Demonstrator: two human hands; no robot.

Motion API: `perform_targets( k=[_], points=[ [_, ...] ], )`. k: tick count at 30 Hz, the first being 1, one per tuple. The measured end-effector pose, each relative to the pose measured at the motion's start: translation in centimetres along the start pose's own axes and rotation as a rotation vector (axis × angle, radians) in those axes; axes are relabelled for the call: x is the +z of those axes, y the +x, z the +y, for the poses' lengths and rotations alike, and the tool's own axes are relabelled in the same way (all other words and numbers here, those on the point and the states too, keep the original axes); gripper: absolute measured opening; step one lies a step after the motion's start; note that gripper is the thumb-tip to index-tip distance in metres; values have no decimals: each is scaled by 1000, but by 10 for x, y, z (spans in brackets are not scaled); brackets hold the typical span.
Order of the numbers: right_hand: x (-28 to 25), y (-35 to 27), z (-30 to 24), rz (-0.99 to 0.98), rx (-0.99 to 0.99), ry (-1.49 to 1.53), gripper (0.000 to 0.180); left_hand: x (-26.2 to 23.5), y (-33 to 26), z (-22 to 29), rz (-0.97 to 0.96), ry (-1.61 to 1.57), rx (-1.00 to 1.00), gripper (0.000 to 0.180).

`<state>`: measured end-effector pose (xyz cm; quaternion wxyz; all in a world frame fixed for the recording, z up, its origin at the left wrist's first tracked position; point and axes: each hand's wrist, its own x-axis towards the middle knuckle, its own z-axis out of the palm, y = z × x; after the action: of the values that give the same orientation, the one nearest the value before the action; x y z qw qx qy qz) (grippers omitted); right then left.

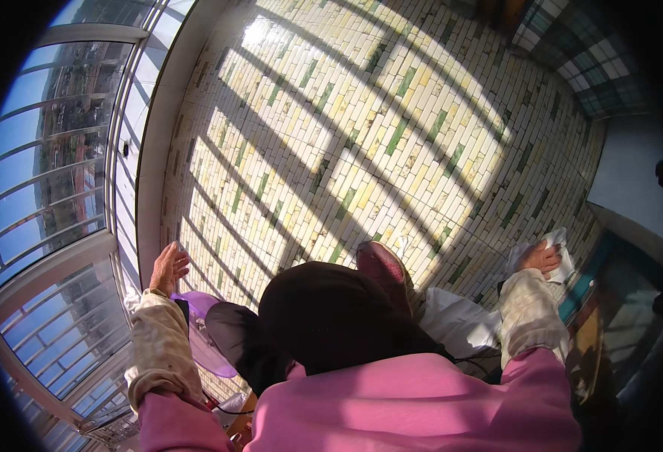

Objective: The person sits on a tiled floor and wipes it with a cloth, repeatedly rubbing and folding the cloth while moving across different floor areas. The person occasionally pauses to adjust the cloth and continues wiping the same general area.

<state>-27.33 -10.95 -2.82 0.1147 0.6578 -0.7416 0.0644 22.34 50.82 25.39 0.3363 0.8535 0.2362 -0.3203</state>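
My left hand [169, 269] is at the left, near the window side, above a purple plastic bag or basin-like thing [209, 343]. Its fingers are loosely bent and a little apart, with nothing visible in them. Out to the right, my right hand [540, 258] has a crumpled white cloth [563, 255] under and around its fingers. Whether the cloth touches the surface beneath it is hard to tell. Beige sleeve covers over pink sleeves reach both wrists.
Sunlit mosaic-patterned floor tiles [346, 151] spread ahead, striped with shadows. Barred windows [60, 151] line the left. My dark-clad knee [331, 316] and a reddish shoe [383, 271] are in the middle. A white bag [459, 324] lies beside the shoe; a checked cloth [580, 56] hangs far right.
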Motion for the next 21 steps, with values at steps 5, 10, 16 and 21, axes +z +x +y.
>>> perform_targets(
  k=[5,10,16,21],
  points=[
    [-30,-54,17,-423,-242,137,35,33,-8,8,-2,-290,104,69],
    [-60,75,-81,-601,-667,480,32,71,-35,38,-206,-634,326,57],
    [-106,1,-338,-988,-1295,1047,24,-2,-77,12,-6,-355,480,57],
    [-72,-53,-187,-422,-1063,427,21,-83,-153,-165,268,-678,212,53]
  ],
)
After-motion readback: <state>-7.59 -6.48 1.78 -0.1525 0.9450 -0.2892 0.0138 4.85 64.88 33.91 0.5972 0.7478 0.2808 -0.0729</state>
